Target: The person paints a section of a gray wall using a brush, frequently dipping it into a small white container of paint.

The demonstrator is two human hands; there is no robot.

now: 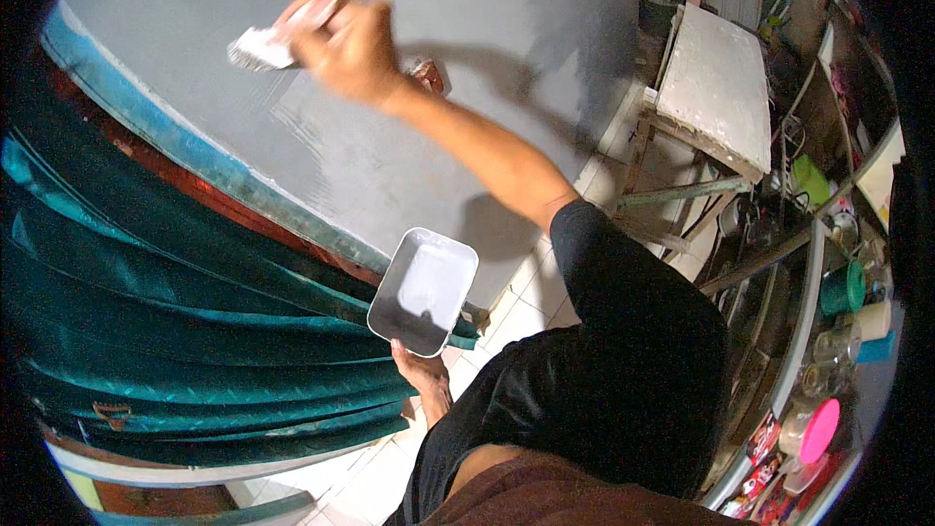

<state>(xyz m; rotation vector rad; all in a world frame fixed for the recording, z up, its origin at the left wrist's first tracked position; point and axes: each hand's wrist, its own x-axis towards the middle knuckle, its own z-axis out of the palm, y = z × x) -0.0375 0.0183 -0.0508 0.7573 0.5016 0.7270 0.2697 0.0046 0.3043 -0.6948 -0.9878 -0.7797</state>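
Observation:
My right hand (343, 44), slightly blurred, grips the handle of a paintbrush (266, 47) whose bristles are coated white. The bristles lie over a grey wall (350, 161) that shows brush marks and patches of lighter and darker grey. Lower down, my left hand (424, 376) holds a rectangular container (424, 288) at its near end, with whitish-grey paint inside. Just beyond my right wrist, a small brownish thing (427, 77) is on the wall; what it is I cannot tell.
A teal curtain (219, 351) hangs at the left beside a blue-painted frame (204, 161). A worn white-topped table (716, 88) stands at the upper right. Shelving at the right holds jars, including one with a pink lid (818, 431). White floor tiles (372, 471) lie below.

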